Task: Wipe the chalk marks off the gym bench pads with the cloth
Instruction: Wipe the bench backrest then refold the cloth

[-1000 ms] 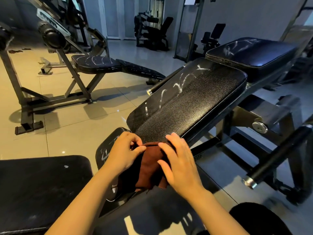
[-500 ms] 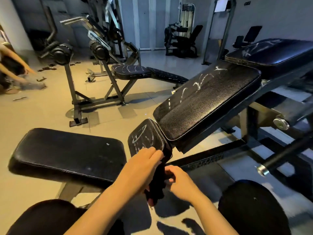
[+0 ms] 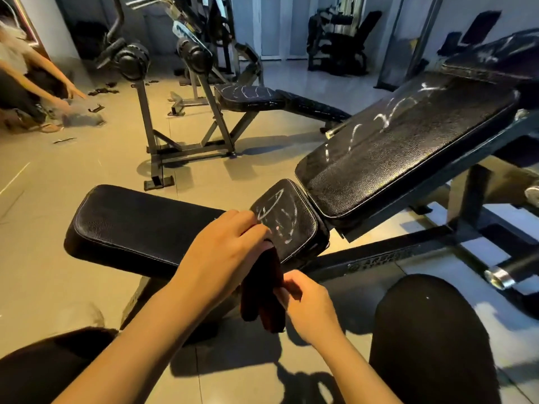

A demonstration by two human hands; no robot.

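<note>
Left hand point(image 3: 224, 252) grips the top of the dark cloth point(image 3: 262, 290) at the near edge of the small chalk-marked seat pad point(image 3: 287, 218); right hand point(image 3: 309, 304) pinches its hanging side. Folding looks underway; next, press cloth onto the chalk and rub

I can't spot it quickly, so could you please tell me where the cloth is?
In the head view, the cloth hangs low centre between the left hand and right hand, just below the small chalk-marked pad.
</note>
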